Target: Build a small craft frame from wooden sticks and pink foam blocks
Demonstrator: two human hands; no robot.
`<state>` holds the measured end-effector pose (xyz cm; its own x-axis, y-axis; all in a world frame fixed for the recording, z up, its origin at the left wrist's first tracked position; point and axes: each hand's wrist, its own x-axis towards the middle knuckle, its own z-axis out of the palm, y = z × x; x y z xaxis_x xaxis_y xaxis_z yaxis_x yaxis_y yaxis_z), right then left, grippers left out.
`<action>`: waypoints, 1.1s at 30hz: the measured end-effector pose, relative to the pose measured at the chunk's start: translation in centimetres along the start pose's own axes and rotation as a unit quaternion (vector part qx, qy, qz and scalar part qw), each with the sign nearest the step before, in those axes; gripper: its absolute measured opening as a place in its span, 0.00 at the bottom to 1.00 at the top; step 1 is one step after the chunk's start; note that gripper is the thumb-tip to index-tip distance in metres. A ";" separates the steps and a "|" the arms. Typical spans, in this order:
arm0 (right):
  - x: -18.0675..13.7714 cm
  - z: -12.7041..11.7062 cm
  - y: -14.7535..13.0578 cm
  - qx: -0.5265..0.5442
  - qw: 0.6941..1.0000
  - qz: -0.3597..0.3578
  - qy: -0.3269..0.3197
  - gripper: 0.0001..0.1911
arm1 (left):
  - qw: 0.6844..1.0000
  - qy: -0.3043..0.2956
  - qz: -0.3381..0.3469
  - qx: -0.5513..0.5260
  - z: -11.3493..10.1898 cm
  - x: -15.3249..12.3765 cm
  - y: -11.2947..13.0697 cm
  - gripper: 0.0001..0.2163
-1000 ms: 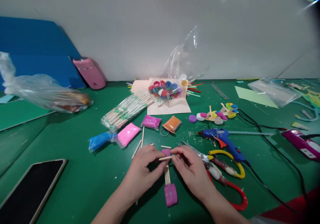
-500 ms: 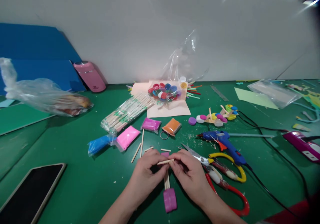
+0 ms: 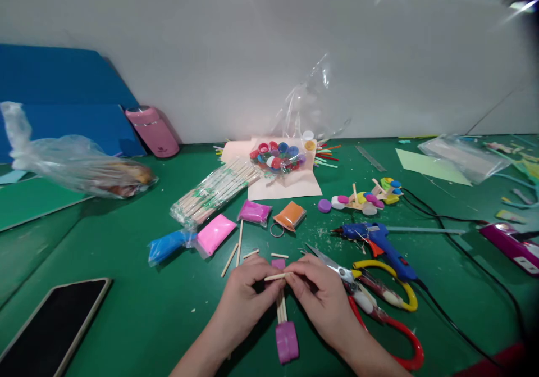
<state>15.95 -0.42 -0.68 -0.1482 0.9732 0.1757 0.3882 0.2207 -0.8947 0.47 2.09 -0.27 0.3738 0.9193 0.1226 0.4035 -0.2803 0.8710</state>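
Note:
Between the fingertips of my left hand [image 3: 252, 290] and my right hand [image 3: 318, 293] is a short wooden stick [image 3: 275, 277], pinched at both ends and lying nearly level. Beneath my fingers, on the green table, rests a piece made of parallel wooden sticks [image 3: 282, 308] with a purple clay block [image 3: 287, 342] at the near end. Another purple bit [image 3: 278, 264] shows at its far end, partly hidden by my hands. Loose cut sticks [image 3: 229, 260] lie just beyond my left hand. Scissors [image 3: 370, 293] with red and yellow handles lie open beside my right hand.
A blue glue gun [image 3: 379, 242] with its cord lies at the right, behind it a bottle-cap model [image 3: 366, 199]. Clay packets [image 3: 216, 235], bagged sticks [image 3: 214, 191] and bagged caps [image 3: 280, 155] are ahead. A phone [image 3: 54, 326] lies at the left; a pink bottle [image 3: 154, 132] stands behind.
Both hands stay almost where they were, still pinching the short stick. The whole view has shifted very slightly; the things on the table have not moved.

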 end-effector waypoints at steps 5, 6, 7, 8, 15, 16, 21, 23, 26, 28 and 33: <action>0.0 -0.1 -0.1 -0.005 1.000 -0.001 -0.006 0.09 | 1.000 -0.007 -0.008 -0.002 0.0 -0.1 -0.2 0.06; 0.0 -0.1 -0.1 -0.004 1.000 -0.002 -0.006 0.09 | 1.000 -0.008 -0.007 -0.003 0.0 -0.1 -0.2 0.06; 0.0 -0.1 -0.1 -0.004 1.000 -0.003 -0.006 0.09 | 1.000 -0.009 -0.004 -0.004 0.0 -0.1 -0.2 0.06; 0.0 -0.2 -0.1 -0.004 1.000 -0.004 -0.006 0.09 | 1.000 -0.009 -0.001 -0.006 0.0 -0.1 -0.2 0.06; -0.1 0.0 0.0 -0.009 1.000 -0.004 -0.004 0.09 | 1.000 -0.011 -0.003 -0.003 -0.1 0.1 0.2 0.07; -0.1 0.0 0.0 -0.010 1.000 -0.002 -0.004 0.09 | 1.000 -0.010 -0.005 -0.003 -0.1 0.1 0.2 0.07; -0.1 0.1 0.1 -0.003 1.000 0.002 0.000 0.08 | 1.000 -0.010 -0.012 -0.013 -0.1 0.0 0.1 0.06; -0.1 0.1 0.1 0.004 1.000 0.000 0.003 0.08 | 1.000 -0.009 -0.012 -0.022 -0.3 -0.2 0.0 0.06; -0.1 0.1 0.1 0.011 1.000 0.002 0.003 0.09 | 0.999 -0.008 -0.023 -0.038 -0.8 -0.3 0.2 0.08; -0.2 0.2 0.1 0.013 1.000 0.006 0.004 0.09 | 0.998 -0.013 -0.037 -0.049 -1.2 -0.3 0.5 0.08; -0.2 0.3 0.1 0.013 1.000 0.008 0.013 0.09 | 0.996 -0.034 -0.048 -0.067 -1.8 -0.3 0.6 0.10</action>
<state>15.73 -0.62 -0.95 -0.1188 0.9781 0.1707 0.3672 0.2030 -0.9077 -0.87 2.19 1.03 0.3969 0.9178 0.0069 0.3266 -0.1482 0.9335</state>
